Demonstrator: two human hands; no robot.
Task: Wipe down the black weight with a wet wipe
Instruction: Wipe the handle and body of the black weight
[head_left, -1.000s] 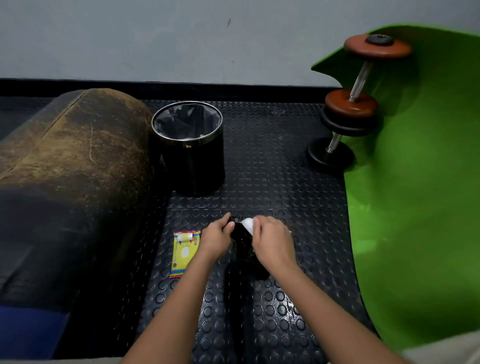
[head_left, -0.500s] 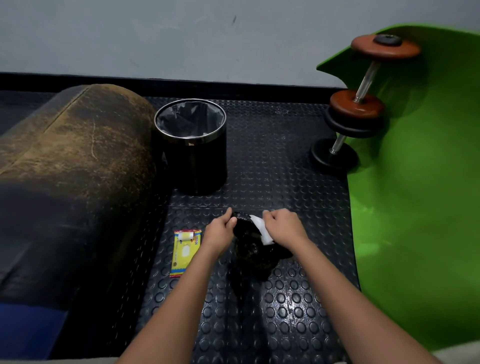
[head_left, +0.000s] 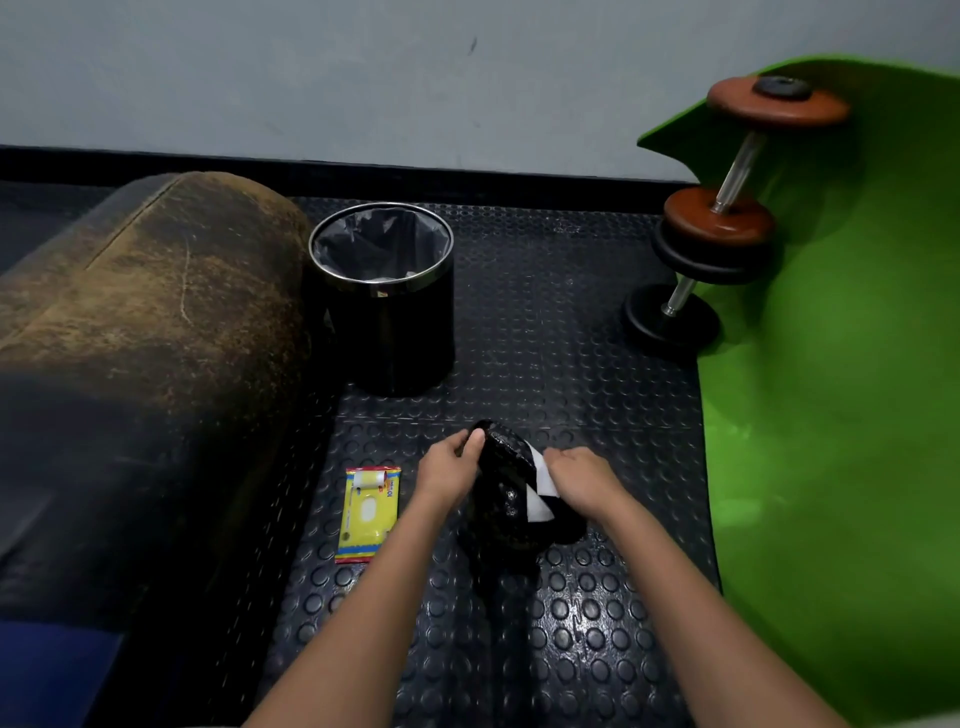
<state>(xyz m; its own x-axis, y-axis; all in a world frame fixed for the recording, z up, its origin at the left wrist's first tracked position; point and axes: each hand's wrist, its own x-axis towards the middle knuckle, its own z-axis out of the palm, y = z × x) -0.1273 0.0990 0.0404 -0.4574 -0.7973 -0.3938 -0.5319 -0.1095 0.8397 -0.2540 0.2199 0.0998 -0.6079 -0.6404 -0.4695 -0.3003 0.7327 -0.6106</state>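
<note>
Hands meet over the black weight, which stands on edge on the studded floor mat near the middle: the left hand curls its fingers round the weight's far rim, and the right hand presses a white wipe against its right face with bent fingers. Left of it lies a yellow wipe packet, with a black bin farther off

The left hand gripped the weight's top edge; the right hand pressed a wipe on its 3 o'clock side.
</note>
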